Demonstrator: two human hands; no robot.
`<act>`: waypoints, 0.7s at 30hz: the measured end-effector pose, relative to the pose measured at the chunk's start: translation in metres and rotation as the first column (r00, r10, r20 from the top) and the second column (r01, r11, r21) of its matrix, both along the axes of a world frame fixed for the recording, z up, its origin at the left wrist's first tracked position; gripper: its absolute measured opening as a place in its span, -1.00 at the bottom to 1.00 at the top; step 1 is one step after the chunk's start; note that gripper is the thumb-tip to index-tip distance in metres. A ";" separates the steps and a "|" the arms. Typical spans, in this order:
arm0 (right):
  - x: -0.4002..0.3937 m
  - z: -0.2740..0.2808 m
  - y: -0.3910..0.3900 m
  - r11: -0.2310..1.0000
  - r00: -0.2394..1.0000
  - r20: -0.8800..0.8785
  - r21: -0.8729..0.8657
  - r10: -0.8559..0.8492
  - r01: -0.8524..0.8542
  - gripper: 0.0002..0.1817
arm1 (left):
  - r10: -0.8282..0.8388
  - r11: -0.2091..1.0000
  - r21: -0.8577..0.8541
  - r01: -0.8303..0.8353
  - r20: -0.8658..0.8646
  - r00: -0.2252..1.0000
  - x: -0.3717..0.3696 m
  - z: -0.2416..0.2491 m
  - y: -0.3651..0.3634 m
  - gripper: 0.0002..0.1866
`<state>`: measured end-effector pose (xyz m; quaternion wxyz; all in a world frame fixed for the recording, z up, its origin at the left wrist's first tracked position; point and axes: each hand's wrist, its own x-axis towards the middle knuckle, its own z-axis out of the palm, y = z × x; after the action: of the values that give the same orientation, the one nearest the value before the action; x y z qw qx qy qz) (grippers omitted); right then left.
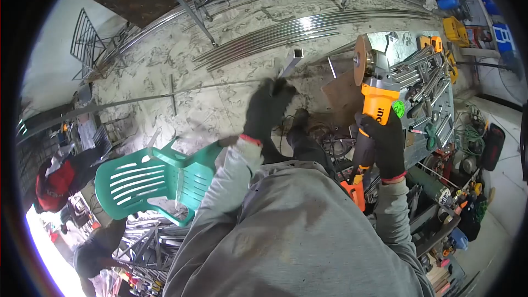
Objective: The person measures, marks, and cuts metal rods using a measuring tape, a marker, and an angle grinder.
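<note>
In a dark glove with a red cuff, my right hand [380, 140] is wrapped round the body of an orange angle grinder [378, 100]. The grinder's brown disc [360, 59] points away from me, at the edge of a metal worktable. My left hand [267, 107], gloved alike and a little blurred, is closed at the lower end of a short square metal tube [291, 62]. The tube's hollow end faces up. Part of the grip is hidden behind the glove.
Steel tools and pieces cover the worktable [393, 44] on the right. A green plastic chair [132, 179] stands at my left, near another person's dark-clothed limb [99, 250]. Long shiny tubes [275, 34] lie across the floor ahead, below a metal stand's legs [192, 5].
</note>
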<state>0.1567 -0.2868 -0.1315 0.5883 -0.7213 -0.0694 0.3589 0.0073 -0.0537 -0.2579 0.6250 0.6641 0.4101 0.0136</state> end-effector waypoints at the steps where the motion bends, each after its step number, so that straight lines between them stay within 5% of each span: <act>1: -0.003 -0.012 0.003 0.999 0.998 0.053 -0.042 -0.026 0.028 -0.63 | -0.179 0.972 -0.137 0.190 0.088 0.980 -0.010 -0.029 -0.012 -0.59; 4: -0.023 -0.017 0.028 0.986 0.985 0.146 -0.119 -0.095 0.113 -0.70 | -0.582 0.781 0.062 0.622 0.435 0.687 -0.005 0.017 -0.054 -0.55; 6: -0.029 -0.027 0.044 0.974 0.962 0.155 0.009 -0.225 0.226 -0.75 | -0.528 0.675 -0.271 0.686 0.472 0.706 0.008 0.033 -0.069 -0.51; 9: -0.031 -0.019 0.053 0.968 0.956 0.183 -0.063 -0.228 0.242 -0.71 | -0.444 0.691 -0.300 0.658 0.543 0.713 0.016 0.031 -0.069 -0.48; 11: -0.037 -0.009 0.054 0.964 0.955 0.164 -0.056 -0.248 0.260 -0.69 | -0.418 0.434 -0.574 0.694 0.554 0.720 0.019 0.033 -0.062 -0.45; 13: -0.041 -0.001 0.044 0.957 0.962 -0.091 0.112 -0.258 0.267 -0.63 | -0.471 0.385 -0.581 0.717 0.544 0.694 0.018 0.039 -0.058 -0.45; 18: -0.037 0.001 0.043 0.984 0.986 -0.068 -0.098 -0.155 0.148 -0.57 | -0.519 0.200 -0.606 0.770 0.601 0.608 0.018 0.040 -0.031 -0.50; 20: -0.041 0.004 0.047 0.964 0.982 -0.044 -0.206 -0.181 0.168 -0.55 | -0.816 0.396 0.124 0.910 0.501 0.287 0.013 0.026 -0.001 -0.55; 21: -0.047 0.012 0.051 0.959 0.988 0.066 -0.239 -0.143 0.154 -0.55 | -0.904 0.421 0.559 0.714 0.322 0.281 0.003 -0.013 0.008 -0.54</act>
<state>0.1102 -0.2362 -0.1197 0.5190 -0.7995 0.0153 0.3022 0.0104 -0.0455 -0.2710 0.5207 0.8253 -0.2139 -0.0440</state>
